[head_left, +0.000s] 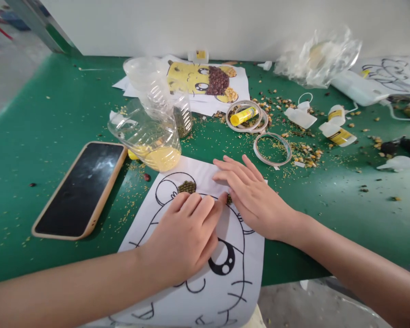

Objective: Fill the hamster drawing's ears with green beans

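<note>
A white sheet with a black line drawing of an animal face (253, 291) lies at the table's front edge. My left hand (187, 234) rests over its upper middle, fingers curled, index finger extended toward a small patch of green beans; whether anything is between the fingers is hidden. My right hand (251, 196) lies flat on the sheet's upper right, fingers spread and holding nothing, beside that small patch. Another cluster of green beans (187, 187) sits by the drawn ear, just beyond my left hand.
A phone (80, 189) lies at left. Cut plastic bottles (150, 141) with yellow grains stand behind the sheet. Tape rolls (272, 149), a glue stick (243, 116), glue bottles (338, 133), scattered beans and a bean-covered picture (191, 75) occupy the back and right.
</note>
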The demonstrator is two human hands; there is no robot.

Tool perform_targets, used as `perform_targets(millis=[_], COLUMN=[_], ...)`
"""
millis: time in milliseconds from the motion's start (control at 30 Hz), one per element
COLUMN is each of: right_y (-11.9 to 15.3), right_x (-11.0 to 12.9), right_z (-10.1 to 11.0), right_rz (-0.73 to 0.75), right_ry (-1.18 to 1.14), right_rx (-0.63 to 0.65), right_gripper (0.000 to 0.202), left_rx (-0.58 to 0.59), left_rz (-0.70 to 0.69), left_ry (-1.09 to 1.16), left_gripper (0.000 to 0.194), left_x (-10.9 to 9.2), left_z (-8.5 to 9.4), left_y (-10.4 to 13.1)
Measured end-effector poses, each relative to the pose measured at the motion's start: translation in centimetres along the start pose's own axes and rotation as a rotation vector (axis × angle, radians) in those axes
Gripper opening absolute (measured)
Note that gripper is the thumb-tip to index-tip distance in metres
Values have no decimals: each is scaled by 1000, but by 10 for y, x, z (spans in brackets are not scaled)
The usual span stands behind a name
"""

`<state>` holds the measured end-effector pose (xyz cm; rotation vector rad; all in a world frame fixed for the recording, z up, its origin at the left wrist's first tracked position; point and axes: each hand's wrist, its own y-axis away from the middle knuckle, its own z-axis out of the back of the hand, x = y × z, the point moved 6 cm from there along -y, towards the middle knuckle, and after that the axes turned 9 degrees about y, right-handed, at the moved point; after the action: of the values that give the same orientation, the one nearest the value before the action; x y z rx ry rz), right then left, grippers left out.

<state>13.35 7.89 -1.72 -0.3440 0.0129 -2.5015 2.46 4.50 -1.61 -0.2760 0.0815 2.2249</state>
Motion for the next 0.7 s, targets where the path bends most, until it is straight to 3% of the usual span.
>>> perform_targets(millis=[300,700], right_y=[1,-2], right_x=[-13,-9], right_z=[14,9], right_rz=[-98,-100], right_ry=[-48,-58], right_rx=[-170,-127], right_gripper=[33,32], left_rx=[-8,-8], left_rz=[16,23], left_ry=[15,9], left_gripper=[50,49], left_x=[1,0], left_z=[2,0], left_y=[0,0])
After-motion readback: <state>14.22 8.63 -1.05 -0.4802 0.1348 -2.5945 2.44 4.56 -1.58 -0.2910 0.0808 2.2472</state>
